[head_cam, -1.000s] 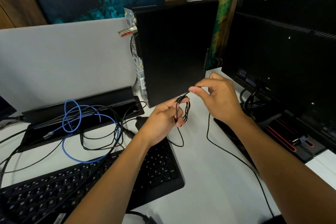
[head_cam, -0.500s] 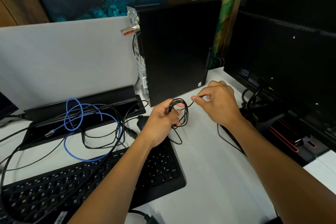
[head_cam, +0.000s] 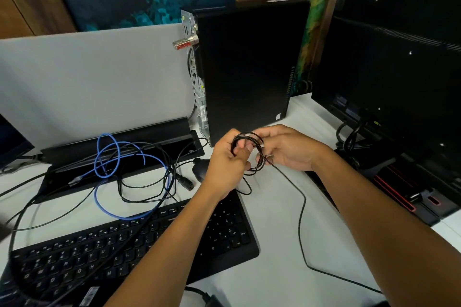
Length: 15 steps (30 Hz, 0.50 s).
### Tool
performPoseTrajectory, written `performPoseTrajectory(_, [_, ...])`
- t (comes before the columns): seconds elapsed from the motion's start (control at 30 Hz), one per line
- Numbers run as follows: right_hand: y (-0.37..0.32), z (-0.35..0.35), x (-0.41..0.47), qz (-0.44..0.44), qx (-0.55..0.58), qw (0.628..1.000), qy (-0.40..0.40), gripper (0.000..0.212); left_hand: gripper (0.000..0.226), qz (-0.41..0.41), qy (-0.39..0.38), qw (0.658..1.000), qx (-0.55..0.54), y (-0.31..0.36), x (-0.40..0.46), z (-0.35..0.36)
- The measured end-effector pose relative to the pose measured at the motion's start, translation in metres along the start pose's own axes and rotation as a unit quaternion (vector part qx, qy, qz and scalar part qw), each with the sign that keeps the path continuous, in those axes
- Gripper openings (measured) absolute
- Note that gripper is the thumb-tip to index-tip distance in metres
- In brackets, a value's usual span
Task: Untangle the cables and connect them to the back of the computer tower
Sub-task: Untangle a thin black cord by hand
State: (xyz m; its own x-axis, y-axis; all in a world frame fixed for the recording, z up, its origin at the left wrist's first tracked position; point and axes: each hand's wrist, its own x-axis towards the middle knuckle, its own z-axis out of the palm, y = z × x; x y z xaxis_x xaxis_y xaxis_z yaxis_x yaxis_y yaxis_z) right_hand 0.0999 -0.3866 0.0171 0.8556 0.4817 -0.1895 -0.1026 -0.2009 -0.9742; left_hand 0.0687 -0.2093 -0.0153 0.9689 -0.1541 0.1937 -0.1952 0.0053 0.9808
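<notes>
A black computer tower (head_cam: 247, 67) stands upright at the back of the white desk, its metal rear panel (head_cam: 197, 87) facing left. In front of it my left hand (head_cam: 224, 164) grips a small coil of thin black cable (head_cam: 259, 157). My right hand (head_cam: 289, 149) pinches the same coil from the right side. One loose strand (head_cam: 301, 219) trails from the coil down across the desk toward me. To the left lies a tangle of a blue cable (head_cam: 109, 157) and black cables (head_cam: 149, 182), with a black power plug (head_cam: 184, 183) at its edge.
A black keyboard (head_cam: 124, 252) lies at the front left under my left forearm. A black mouse (head_cam: 200, 169) sits behind my left hand. A monitor back (head_cam: 389, 77) with a red-trimmed stand (head_cam: 399, 194) fills the right. A grey partition (head_cam: 94, 77) and a black cable tray (head_cam: 119, 152) stand at the left.
My right hand has moved left and down, closing in on the coil in my left hand. The cable's loose strand now hangs longer across the desk.
</notes>
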Motion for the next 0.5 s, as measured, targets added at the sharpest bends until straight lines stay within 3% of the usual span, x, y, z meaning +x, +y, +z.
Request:
performPoseTrajectory(0.2, [0.023,-0.001,-0.004,-0.065,0.197,0.978,-0.037,0.050,0.026,-0.019,-0.037,0.995,-0.086,0.007,0.002,0.004])
performPoseTrajectory(0.33, [0.028,0.003,-0.007,-0.043,0.274,0.959,-0.048,0.055,0.031,-0.038,-0.060,0.989,-0.126,0.005,0.005,0.000])
performPoseTrajectory(0.4, [0.028,0.002,-0.004,-0.023,0.273,0.960,-0.051,0.053,0.032,-0.050,-0.074,0.986,-0.139,0.003,0.004,-0.001])
performPoseTrajectory(0.5, [0.027,0.001,0.001,-0.012,0.162,0.985,-0.053,0.035,0.032,-0.068,-0.093,0.979,-0.168,-0.001,0.001,-0.002])
